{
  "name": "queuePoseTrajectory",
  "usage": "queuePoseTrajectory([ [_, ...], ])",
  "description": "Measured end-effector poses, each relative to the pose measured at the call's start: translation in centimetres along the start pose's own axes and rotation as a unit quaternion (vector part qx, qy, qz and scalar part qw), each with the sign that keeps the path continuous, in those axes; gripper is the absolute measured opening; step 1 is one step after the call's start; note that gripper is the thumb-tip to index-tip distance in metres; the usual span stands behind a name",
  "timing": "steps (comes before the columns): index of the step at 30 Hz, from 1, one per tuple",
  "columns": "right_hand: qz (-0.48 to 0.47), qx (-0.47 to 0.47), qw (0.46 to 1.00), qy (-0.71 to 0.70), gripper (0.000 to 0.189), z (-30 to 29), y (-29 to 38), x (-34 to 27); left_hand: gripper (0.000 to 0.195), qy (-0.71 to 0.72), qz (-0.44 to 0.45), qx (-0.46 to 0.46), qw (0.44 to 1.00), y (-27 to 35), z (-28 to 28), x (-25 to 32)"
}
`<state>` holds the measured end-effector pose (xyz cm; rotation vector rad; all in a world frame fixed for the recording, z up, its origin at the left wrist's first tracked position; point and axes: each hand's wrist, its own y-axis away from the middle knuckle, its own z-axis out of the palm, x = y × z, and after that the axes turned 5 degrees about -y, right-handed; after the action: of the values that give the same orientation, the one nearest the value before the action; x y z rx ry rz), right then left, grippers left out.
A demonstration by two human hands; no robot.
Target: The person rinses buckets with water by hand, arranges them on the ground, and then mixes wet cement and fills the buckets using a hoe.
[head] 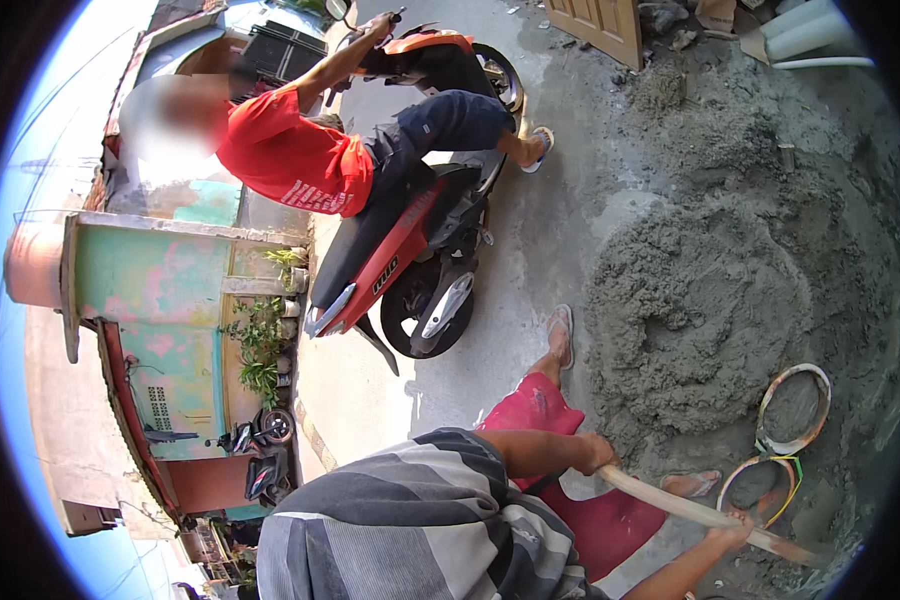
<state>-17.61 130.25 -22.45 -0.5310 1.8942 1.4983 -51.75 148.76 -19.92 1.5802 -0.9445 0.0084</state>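
Note:
My left hand [598,453] grips the upper end of a long wooden handle [664,495]. Further down, my right hand [731,531] is closed around the same handle. The handle slants away to the lower right, where its blurred far end cannot be made out. Two round buckets, one with a pale, stained rim [825,409] and the other with its rim [723,495] partly behind the right hand, stand close by. Yellow-green strapping [799,469] lies at their rims. Beyond them spreads a heap of wet grey mortar [705,315] with a hollow in it.
A person in a red shirt [300,157] sits on a red Yamaha motor scooter [420,232], one sandalled foot on the concrete lane. A wooden panelled door [600,26] and white pipes [802,26] lie beyond the mortar. Potted plants [259,337] and a parked motorbike [266,457] line a painted wall.

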Motion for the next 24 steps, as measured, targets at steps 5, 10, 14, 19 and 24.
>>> queuePoseTrajectory([
  [5, -0.025, -0.036, 0.999, -0.005, 0.015, 2.4, 2.8, -2.9, 0.044, 0.075, 0.074, 0.053, 0.993, 4.4, -0.1, 1.1],
  [10, -0.064, -0.102, 0.992, 0.034, 0.013, 7.6, 7.5, -2.8, 0.068, 0.155, 0.066, 0.021, 0.985, 10.4, -1.6, 2.1],
  [14, 0.011, -0.216, 0.975, 0.055, 0.018, 11.1, 5.4, -3.2, 0.083, 0.239, 0.104, 0.044, 0.964, 10.4, -2.8, 2.7],
  [19, -0.051, -0.299, 0.946, 0.114, 0.017, 27.3, 7.3, -2.2, 0.046, 0.321, 0.081, 0.181, 0.926, 8.2, -9.1, 4.2],
  [24, -0.029, -0.27, 0.918, 0.288, 0.022, 33.3, 1.3, 5.8, 0.039, 0.385, 0.028, 0.191, 0.903, 3.3, -7.8, 2.8],
])
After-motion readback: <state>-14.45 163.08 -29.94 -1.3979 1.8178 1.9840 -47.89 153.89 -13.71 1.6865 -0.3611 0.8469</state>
